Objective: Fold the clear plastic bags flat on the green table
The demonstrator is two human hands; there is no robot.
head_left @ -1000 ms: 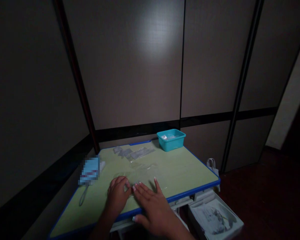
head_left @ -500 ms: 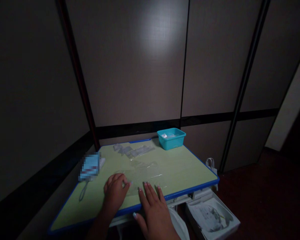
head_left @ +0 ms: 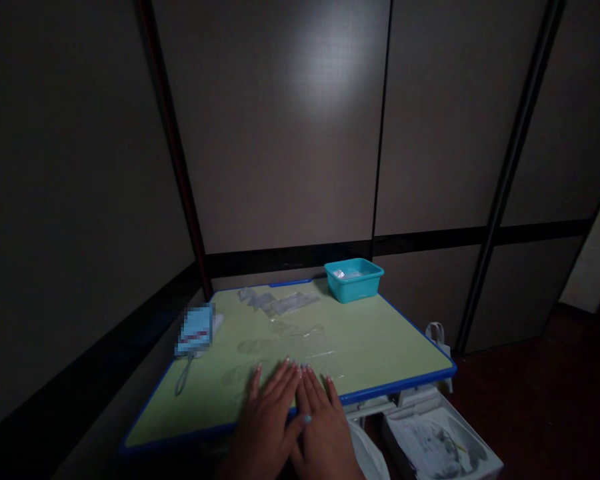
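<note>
A clear plastic sheet or bag (head_left: 300, 345) lies spread on the near half of the pale green table; I cannot tell exactly which. My left hand (head_left: 270, 413) rests flat on its near part, fingers stretched forward. Right beside it, my right hand (head_left: 323, 417) also lies flat, fingers out, the two hands touching near the middle. Neither hand grips anything. Beyond them, several crumpled or folded clear plastic pieces (head_left: 295, 303) lie toward the table's far edge.
A turquoise basket (head_left: 355, 288) with clear plastic inside stands at the table's far right corner. At the left edge lies a blurred blue item (head_left: 196, 330) with a strap. An open white drawer or box (head_left: 440, 440) holding papers sits below right. Wardrobe panels (head_left: 290, 133) rise behind.
My left hand has gone from curled fingers at the sheet's left side to lying flat beside my right hand. The view has shifted slightly, so the table appears further right.
</note>
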